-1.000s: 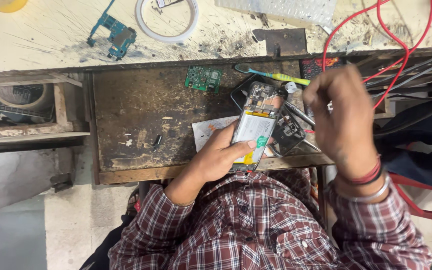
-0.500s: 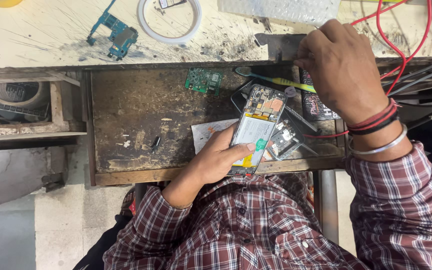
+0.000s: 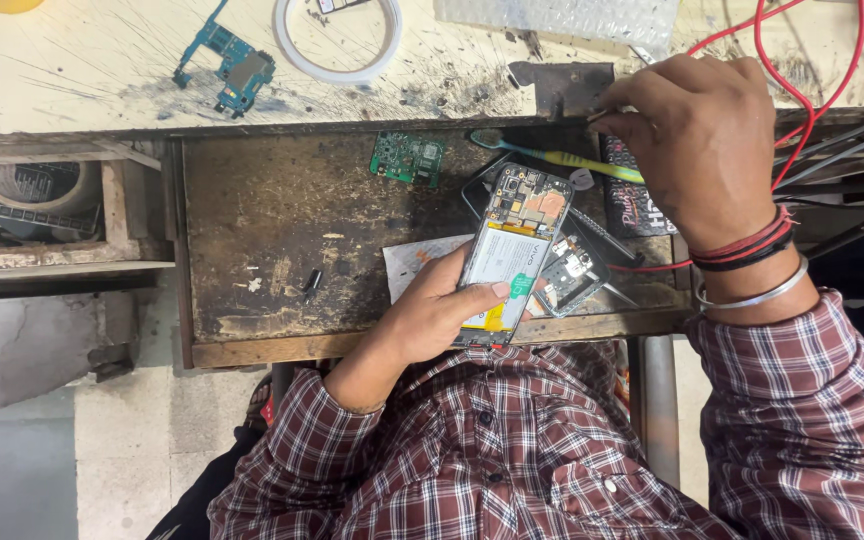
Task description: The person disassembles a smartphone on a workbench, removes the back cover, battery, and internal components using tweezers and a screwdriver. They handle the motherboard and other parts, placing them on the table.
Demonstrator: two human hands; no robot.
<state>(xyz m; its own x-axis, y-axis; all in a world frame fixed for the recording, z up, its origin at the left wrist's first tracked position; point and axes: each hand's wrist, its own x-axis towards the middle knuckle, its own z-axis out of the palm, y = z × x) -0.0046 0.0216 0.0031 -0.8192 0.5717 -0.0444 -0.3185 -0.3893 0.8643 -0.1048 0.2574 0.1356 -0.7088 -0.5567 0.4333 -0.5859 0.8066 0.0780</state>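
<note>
While left hand (image 3: 430, 315) grips phone (image 3: 512, 255), right hand (image 3: 697, 140) pinches.

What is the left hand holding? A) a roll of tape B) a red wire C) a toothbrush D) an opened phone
D: the left hand grips an opened phone, its back off so the battery and board show, while the toothbrush lies on the drawer and the tape ring sits up on the bench.

The left hand (image 3: 432, 315) grips an opened phone (image 3: 512, 255) over the drawer (image 3: 252, 200); the right hand (image 3: 697, 145) reaches the benchtop (image 3: 82, 70).
</note>
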